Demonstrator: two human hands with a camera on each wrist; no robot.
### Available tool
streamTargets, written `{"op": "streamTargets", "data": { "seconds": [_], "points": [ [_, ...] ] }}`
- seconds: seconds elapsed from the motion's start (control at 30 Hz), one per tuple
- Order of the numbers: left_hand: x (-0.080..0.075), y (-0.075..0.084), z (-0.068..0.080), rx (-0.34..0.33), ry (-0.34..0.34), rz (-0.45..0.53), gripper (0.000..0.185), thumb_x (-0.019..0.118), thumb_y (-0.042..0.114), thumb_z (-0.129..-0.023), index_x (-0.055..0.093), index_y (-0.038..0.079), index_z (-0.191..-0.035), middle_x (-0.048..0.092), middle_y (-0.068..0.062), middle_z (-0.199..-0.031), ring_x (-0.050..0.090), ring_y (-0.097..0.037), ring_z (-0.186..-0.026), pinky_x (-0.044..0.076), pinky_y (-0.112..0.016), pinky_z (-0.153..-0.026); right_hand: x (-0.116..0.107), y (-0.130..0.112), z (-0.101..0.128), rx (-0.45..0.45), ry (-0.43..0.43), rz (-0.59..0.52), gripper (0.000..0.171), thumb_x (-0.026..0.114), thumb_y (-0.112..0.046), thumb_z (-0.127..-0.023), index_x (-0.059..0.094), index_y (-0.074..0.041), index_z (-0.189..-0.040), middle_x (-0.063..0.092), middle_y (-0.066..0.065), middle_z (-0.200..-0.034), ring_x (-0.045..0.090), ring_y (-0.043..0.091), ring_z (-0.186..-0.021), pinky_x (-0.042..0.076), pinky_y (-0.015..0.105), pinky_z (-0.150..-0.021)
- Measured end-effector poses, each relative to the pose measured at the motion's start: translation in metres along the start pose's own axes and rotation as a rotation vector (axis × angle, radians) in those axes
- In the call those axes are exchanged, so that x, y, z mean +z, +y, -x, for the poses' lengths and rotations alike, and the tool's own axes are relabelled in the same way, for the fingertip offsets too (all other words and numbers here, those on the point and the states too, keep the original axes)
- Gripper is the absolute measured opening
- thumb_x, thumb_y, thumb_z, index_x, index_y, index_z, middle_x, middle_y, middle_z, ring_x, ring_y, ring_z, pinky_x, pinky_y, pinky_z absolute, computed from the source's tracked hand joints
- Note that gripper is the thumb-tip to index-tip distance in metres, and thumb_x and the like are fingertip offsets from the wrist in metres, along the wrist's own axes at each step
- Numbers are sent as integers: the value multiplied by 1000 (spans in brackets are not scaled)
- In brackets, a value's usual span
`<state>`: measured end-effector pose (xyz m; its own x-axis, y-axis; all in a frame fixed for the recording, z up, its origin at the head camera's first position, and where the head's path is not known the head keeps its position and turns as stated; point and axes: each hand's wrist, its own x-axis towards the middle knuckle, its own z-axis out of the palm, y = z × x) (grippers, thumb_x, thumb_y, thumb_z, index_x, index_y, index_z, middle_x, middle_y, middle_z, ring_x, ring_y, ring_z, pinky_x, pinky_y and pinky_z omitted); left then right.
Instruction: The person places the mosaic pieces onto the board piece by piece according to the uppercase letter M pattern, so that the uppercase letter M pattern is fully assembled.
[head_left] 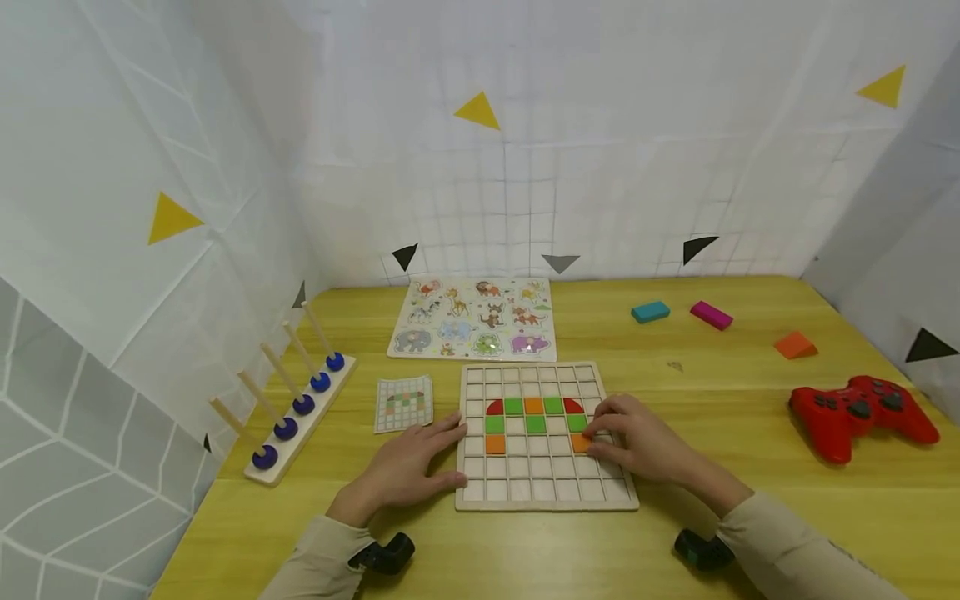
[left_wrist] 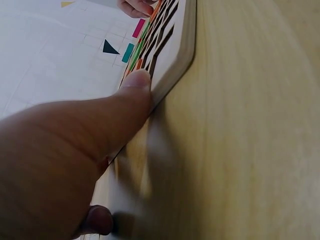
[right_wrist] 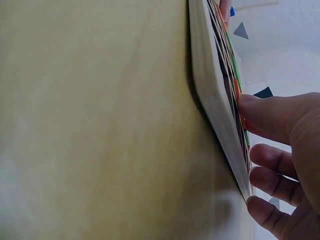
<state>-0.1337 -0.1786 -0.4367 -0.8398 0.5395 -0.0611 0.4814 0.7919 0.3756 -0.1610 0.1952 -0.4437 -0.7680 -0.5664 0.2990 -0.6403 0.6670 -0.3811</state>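
Note:
A wooden grid board (head_left: 552, 493) lies flat on the table between my hands. Green, orange and red tiles fill some of its cells in an arch-like pattern. With thumb and index finger, my right hand (head_left: 641, 440) pinches an orange square tile (head_left: 580, 443) at a cell on the right side of the pattern. The thumb meets that orange tile (right_wrist: 237, 89) in the right wrist view. My left hand (head_left: 408, 467) rests at the board's left edge, its fingers extended and the thumb touching the rim. Left of the board lies a pattern card (head_left: 386, 408) printed with a similar coloured arch.
A peg stand (head_left: 300, 437) with blue and purple beads is at the left. Behind the board lies an animal puzzle (head_left: 472, 321). Farther right are a teal block (head_left: 650, 312), a magenta block (head_left: 711, 315), an orange wedge (head_left: 796, 345) and a red game controller (head_left: 862, 412).

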Motion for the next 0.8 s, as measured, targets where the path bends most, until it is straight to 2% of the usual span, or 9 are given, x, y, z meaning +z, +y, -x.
{"op": "streamTargets", "data": {
  "seconds": [0.27, 0.4, 0.63, 0.8],
  "points": [
    [2, 1, 3, -8, -1, 11, 70, 60, 55, -92, 43, 21, -150, 35, -1, -161, 43, -36, -140, 39, -55, -111, 4, -1, 4, -11, 10, -7, 13, 79, -24, -83, 76, -23, -96, 58, -6, -105, 49, 10, -97, 50, 31, -81],
    [2, 1, 4, -2, 3, 9, 69, 60, 55, -92, 43, 21, -150, 35, -1, -160, 43, -36, -140, 38, -55, -111, 1, 0, 5, 18, 7, -17, 11, 77, -23, -85, 75, -22, -96, 59, -4, -107, 50, 12, -99, 51, 32, -82],
    [3, 1, 2, 1, 1, 0, 69, 59, 55, -93, 43, 20, -150, 35, -1, -160, 43, -36, -140, 38, -54, -111, -10, 4, 4, 118, 32, -31, 14, 72, -23, -90, 75, -16, -102, 61, 4, -111, 54, 20, -103, 53, 42, -85],
    [1, 0, 0, -8, 10, -7, 69, 59, 55, -93, 43, 20, -150, 35, -2, -161, 44, -37, -139, 39, -53, -111, -17, 8, -1, 142, 63, -28, 20, 74, -19, -89, 74, -11, -107, 62, 8, -111, 55, 25, -104, 52, 49, -88]
  ]
}}
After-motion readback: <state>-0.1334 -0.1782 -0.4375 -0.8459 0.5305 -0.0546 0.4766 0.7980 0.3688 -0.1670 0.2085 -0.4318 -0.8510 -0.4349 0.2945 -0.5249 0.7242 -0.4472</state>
